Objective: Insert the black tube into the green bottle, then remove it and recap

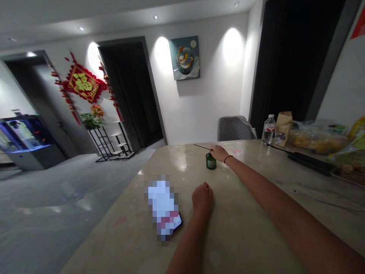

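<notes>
My right hand reaches far across the pale marble table and pinches a thin dark stick, which points left just above a small green jar. A red cord circles that wrist. My left hand rests on the tabletop as a loose fist with nothing visible in it. A phone lies flat just left of it, its screen blurred out.
At the table's far right stand a water bottle, a brown paper bag, bagged food and a long black object. A grey chair stands behind the table. Open floor lies to the left, with a plant stand and an aquarium.
</notes>
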{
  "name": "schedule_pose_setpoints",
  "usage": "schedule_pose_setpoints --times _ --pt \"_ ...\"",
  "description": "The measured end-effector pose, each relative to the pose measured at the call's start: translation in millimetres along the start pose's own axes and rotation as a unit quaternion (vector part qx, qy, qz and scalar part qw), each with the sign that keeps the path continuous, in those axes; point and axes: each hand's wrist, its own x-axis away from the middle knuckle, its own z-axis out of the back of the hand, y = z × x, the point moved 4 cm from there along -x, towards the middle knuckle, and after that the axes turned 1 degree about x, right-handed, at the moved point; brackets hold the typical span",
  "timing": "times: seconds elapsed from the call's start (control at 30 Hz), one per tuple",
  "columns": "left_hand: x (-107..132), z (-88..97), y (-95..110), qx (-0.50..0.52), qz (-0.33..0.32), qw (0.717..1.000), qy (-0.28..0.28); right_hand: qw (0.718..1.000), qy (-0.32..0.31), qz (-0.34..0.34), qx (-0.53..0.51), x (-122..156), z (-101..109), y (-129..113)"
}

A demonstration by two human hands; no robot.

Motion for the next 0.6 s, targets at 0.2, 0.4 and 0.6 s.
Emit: schedule_pose_setpoints --times 0.2,0.4,0.6 --pt "0.9 0.7 0.6 0.002 -0.007 1.0 0.005 0.999 -0.008 -0.003 0.031 -1.6 8.1 3.9" --pt "1.5 2.2 1.7 0.005 0.007 1.0 -0.009 0.998 -0.007 -0.033 0.048 -6.2 9.4 4.5" --pt "2.2 1.5 2.0 0.006 0.007 1.0 -0.006 0.995 0.003 -0.091 0.047 -18.2 3.6 0.5"
